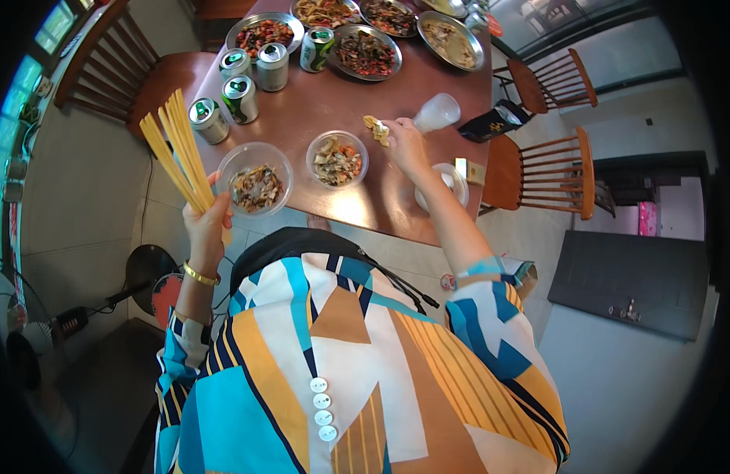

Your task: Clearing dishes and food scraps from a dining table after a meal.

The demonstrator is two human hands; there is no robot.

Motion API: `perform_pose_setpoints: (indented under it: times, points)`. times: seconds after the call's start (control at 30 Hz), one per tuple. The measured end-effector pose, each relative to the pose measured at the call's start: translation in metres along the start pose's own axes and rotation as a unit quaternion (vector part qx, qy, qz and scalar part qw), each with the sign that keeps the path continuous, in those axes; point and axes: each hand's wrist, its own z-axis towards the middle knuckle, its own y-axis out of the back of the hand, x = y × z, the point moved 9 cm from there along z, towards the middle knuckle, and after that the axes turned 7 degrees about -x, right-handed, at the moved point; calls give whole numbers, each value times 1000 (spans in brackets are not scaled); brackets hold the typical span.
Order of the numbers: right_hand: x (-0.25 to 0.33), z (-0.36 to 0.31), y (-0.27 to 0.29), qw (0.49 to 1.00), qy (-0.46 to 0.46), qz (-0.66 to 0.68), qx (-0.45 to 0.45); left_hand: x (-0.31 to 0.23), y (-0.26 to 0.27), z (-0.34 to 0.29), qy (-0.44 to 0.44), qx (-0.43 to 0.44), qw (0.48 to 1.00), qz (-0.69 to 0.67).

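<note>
My left hand [208, 220] is closed round a bundle of pale wooden chopsticks [178, 150], which point up and to the left. It also grips the rim of a clear plastic bowl [279, 162] with dark food scraps in it, tilted over the table's near edge. Between the fingers of my right hand [406, 144] is a crumpled yellowish-brown piece with white on it [376, 130]; I cannot make out its kind. A second clear bowl [365, 164] of scraps stands between my hands. Just beyond my right hand lies a translucent plastic cup [440, 112].
Several drink cans [208, 120] stand at the left of the brown table [333, 103]. Metal plates of food [399, 63] fill the far end. Under my right forearm is a whitish bowl [462, 189], near a small box [474, 171]. Wooden chairs [554, 170] flank the table.
</note>
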Motion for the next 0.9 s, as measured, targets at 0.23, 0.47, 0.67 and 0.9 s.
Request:
perform_pose_setpoints:
  times: [0.23, 0.47, 0.67, 0.9]
  points:
    - [-41, 21, -77, 999, -15, -23, -30, 24, 51, -40, 28, -97, 994, 35]
    - [-10, 77, -108, 998, 48, 32, 6, 42, 57, -57, 61, -146, 987, 21]
    - [39, 75, -91, 989, 90, 27, 113, 42, 56, -54, 44, -149, 988, -11]
    - [9, -16, -112, 929, -101, 205, 291, 32, 40, -37, 24, -104, 993, -46]
